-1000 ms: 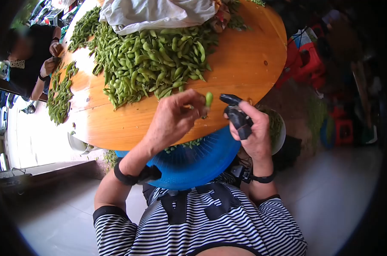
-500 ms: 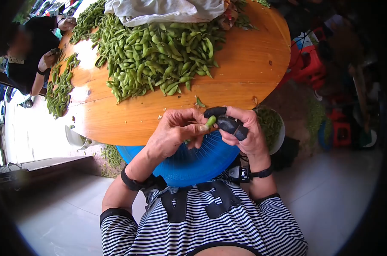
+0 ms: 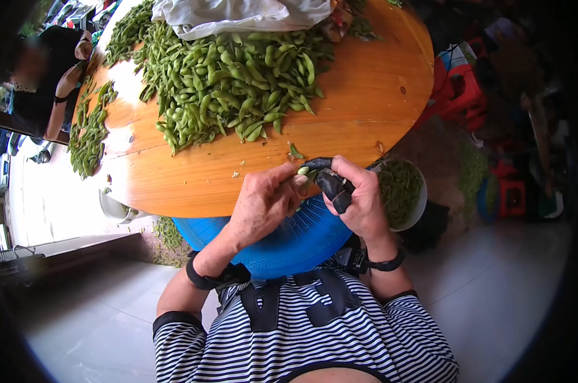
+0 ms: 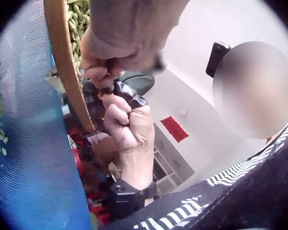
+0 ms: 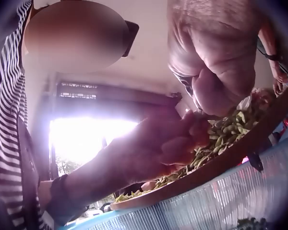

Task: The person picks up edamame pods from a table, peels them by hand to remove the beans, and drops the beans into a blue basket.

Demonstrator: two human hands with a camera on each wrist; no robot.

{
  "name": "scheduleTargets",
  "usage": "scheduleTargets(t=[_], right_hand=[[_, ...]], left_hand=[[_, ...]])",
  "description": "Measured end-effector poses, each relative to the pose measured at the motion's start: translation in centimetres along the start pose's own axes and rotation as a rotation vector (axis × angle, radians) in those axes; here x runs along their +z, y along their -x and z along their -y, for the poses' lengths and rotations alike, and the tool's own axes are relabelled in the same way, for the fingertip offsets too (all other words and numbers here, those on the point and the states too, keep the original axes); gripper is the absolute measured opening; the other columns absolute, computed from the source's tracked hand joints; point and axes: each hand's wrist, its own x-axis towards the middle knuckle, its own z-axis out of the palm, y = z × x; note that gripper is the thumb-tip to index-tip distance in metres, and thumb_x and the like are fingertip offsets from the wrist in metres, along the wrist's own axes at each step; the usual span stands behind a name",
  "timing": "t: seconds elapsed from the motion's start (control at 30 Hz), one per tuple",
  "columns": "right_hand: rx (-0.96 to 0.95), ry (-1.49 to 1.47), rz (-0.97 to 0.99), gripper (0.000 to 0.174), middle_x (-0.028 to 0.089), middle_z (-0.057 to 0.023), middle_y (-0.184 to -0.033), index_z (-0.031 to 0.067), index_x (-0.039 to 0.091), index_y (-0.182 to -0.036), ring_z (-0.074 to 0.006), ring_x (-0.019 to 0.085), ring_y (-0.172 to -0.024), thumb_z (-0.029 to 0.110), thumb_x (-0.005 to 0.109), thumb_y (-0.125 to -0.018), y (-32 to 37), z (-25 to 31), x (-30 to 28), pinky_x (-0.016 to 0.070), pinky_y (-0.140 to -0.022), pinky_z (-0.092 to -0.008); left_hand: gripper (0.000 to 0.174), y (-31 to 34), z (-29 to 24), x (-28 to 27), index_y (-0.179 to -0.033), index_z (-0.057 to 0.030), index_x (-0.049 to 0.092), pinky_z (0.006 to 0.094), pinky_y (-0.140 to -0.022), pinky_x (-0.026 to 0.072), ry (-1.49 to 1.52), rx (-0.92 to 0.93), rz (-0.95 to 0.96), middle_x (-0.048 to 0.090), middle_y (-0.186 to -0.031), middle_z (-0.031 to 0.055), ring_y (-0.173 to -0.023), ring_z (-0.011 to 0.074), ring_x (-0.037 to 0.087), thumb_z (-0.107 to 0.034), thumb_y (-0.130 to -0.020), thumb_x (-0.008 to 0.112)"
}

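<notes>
My left hand point(image 3: 263, 203) pinches a green soybean pod point(image 3: 303, 171) between thumb and forefinger, over the table's near edge. Against the pod's other end, my right hand point(image 3: 364, 203) pinches with a thumb and forefinger wrapped in black covers point(image 3: 333, 190). The two hands meet fingertip to fingertip, and in the left wrist view the right hand point(image 4: 129, 127) shows its other fingers curled in. Below them sits a blue mesh basket point(image 3: 270, 258) at my lap, with green beans point(image 4: 1, 136) inside. A large heap of soybean pods point(image 3: 231, 89) covers the table beyond.
The round wooden table point(image 3: 378, 96) carries a white cloth bag point(image 3: 238, 16) behind the heap. One loose pod piece point(image 3: 295, 151) lies near my fingertips. A white bucket point(image 3: 400, 195) of green pods stands at right. Another person point(image 3: 53, 76) works at the table's left.
My left hand has brought the pod from upright and apart over to the right hand's wrapped fingers. The right fingers, spread earlier, have closed in on it. A pod piece now lies on the table.
</notes>
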Motion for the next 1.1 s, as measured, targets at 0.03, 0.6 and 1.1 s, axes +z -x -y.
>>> scheduleTargets(t=[0.03,0.6,1.1], right_hand=[[0.112,-0.111,0.023,0.022,0.052,-0.0125,-0.079,-0.006,0.057,-0.094,-0.021,0.055,-0.071,-0.005,0.053,-0.072,0.1,-0.2,0.0,0.0429,-0.065,-0.0255],[0.006,-0.022,-0.062,0.042,0.063,-0.0058,-0.08,-0.0013,0.058,-0.123,-0.0071,0.057,-0.077,0.015,0.07,-0.086,0.3,0.9,1.5,0.0479,-0.069,-0.0246],[-0.401,0.382,-0.035,0.037,0.064,-0.0172,-0.086,-0.0001,0.061,-0.11,-0.0355,0.066,-0.077,-0.002,0.066,-0.074,0.7,0.2,1.0,0.0512,-0.063,-0.0354]], left_hand=[[0.024,0.0,-0.4,-0.2,-0.098,0.0002,0.06,0.0202,-0.051,0.037,0.075,-0.094,0.054,0.055,-0.062,-0.0009,-0.056,0.0046,0.049,-0.023,-0.1,0.054],[0.007,-0.4,0.5,1.3,-0.097,-0.0045,0.067,0.018,-0.046,0.0319,0.794,-0.139,-0.113,0.059,-0.071,-0.0022,-0.054,0.0045,0.048,-0.009,-0.091,0.066],[0.017,0.5,-0.8,-1.2,-0.105,-0.0004,0.064,0.0181,-0.053,0.0392,0.188,-0.125,0.098,0.062,-0.077,-0.0011,-0.059,0.0036,0.048,0.002,-0.091,0.055]])
